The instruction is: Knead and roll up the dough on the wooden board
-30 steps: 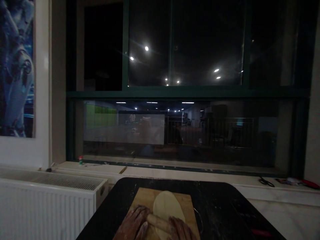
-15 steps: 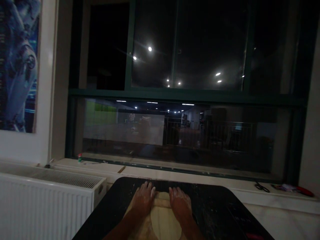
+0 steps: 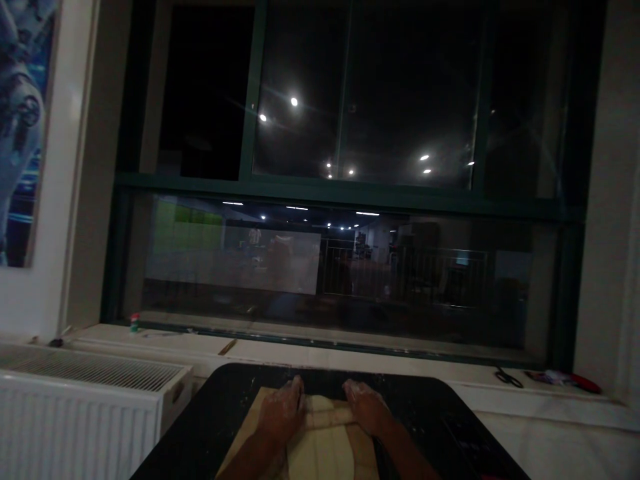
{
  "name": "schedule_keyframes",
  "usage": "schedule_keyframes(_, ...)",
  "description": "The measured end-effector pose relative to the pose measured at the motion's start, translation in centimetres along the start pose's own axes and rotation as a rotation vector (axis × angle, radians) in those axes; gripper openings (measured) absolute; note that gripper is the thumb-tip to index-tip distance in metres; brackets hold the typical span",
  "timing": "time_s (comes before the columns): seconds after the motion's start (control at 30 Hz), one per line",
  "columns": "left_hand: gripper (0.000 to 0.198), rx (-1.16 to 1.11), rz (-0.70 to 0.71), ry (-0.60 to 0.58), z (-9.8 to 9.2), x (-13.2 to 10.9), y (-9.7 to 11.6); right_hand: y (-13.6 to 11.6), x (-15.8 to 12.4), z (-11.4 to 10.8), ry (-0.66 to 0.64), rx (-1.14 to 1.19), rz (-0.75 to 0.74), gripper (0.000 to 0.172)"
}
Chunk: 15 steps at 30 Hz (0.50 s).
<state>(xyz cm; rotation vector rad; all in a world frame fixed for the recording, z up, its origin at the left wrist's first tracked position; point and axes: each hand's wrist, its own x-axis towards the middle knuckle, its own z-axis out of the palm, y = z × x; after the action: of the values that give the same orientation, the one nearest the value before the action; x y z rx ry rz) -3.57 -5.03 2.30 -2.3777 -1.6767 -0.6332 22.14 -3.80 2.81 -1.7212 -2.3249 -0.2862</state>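
A pale rolling pin (image 3: 329, 418) lies crosswise over a flattened sheet of dough (image 3: 321, 453). At its left end is my left hand (image 3: 281, 408), closed around it. My right hand (image 3: 367, 408) is closed on the opposite end. Both hands have white flour on the fingers, and the ends of the pin are hidden under them. The dough shows beyond the pin as a rounded edge and runs down toward me out of the frame. Beneath it is a light wooden board (image 3: 241, 433).
The board rests on a black table (image 3: 200, 427) dusted with flour. A white radiator (image 3: 85, 420) stands to the left. On the windowsill are a small red-and-green bottle (image 3: 134, 323) and black scissors (image 3: 509, 378). A dark window (image 3: 350, 193) rises behind.
My hands are farther apart, and the rolling pin sits slightly nearer me on the dough. My fingers, stretched forward before, are more curled. The view has turned a little to the right.
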Motion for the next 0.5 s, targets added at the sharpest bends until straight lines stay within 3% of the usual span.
schedule_keyframes(0.13, 0.048, 0.054, 0.05, -0.028, 1.6, 1.1, -0.9, 0.0, -0.2, 0.9, 0.009, 0.052, 0.017, 0.047)
schedule_keyframes(0.27, 0.049, 0.077, 0.16, -0.024, 2.9, -0.5, -0.9, -0.2, -1.7, 1.3, 0.026, 0.092, 0.022, 0.048)
schedule_keyframes(0.33, 0.046, 0.131, 0.302, 0.092, 3.0, -2.1, -0.8, -0.4, -3.1, 1.4, 0.033, 0.098, 0.013, 0.049)
schedule_keyframes(0.4, 0.043, 0.204, 0.464, 0.284, 2.7, -3.6, -0.6, -0.6, -5.1, 1.8, 0.116, 0.089, -0.01, 0.048)
schedule_keyframes(0.5, 0.04, 0.248, 0.572, 0.524, 1.9, -5.4, -0.5, -1.0, -8.9, 2.9, 0.438, 0.05, -0.078, 0.038)
